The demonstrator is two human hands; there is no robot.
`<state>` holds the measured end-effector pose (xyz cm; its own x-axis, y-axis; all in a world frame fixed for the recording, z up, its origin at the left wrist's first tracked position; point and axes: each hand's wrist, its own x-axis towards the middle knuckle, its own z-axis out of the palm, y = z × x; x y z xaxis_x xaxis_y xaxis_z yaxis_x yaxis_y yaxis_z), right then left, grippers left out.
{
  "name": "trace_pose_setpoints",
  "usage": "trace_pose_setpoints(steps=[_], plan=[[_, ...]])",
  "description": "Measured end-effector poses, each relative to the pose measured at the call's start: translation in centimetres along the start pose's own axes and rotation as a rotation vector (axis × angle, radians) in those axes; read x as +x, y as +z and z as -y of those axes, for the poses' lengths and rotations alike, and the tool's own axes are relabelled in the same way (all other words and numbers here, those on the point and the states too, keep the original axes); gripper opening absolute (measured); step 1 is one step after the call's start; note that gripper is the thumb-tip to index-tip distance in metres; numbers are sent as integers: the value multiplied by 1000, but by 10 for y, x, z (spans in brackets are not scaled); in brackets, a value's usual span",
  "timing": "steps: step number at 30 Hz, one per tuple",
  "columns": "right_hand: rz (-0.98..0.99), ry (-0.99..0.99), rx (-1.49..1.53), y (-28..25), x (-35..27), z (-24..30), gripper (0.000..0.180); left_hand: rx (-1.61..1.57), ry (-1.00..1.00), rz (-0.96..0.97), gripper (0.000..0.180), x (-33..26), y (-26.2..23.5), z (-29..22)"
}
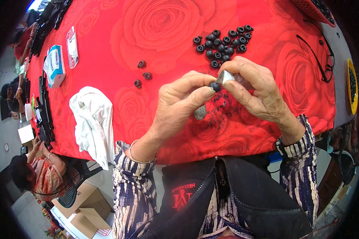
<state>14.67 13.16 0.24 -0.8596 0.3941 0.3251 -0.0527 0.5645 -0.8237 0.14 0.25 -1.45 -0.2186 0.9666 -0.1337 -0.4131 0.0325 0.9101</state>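
Observation:
Between the thumb and fingertips of my left hand (173, 101) is a small round black part (215, 86), rubber or plastic. My right hand (257, 89) pinches a small blade (220, 77) with a white wrapped grip (228, 77). The blade's edge meets the top of the part, or comes very near it. Beyond my hands lies a pile of similar black parts (223, 47), several showing a ringed opening. Three more black parts (147, 75) sit apart, to the left. Below my fingers are a speckled grey lump (200, 112) and scattered black crumbs (223, 103).
A white cloth (92, 121) lies left on the red rose-patterned tablecloth (155, 20). Behind it are a tissue pack (56, 65) and a clear packet (72, 47). Eyeglasses (327, 69), a red basket (313, 10) and a yellow bowl (352, 85) are right. People (44, 175) work along the left side.

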Motion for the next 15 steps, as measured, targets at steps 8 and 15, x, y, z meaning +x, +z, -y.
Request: trace_pose_setpoints(steps=[8,15], plan=[[31,10,-8,0,2,0,17,-1,-61,1,18,-1,-1,-2],[56,66,38,-4,1,-1,16,-90,-111,28,20,0,1,0]])
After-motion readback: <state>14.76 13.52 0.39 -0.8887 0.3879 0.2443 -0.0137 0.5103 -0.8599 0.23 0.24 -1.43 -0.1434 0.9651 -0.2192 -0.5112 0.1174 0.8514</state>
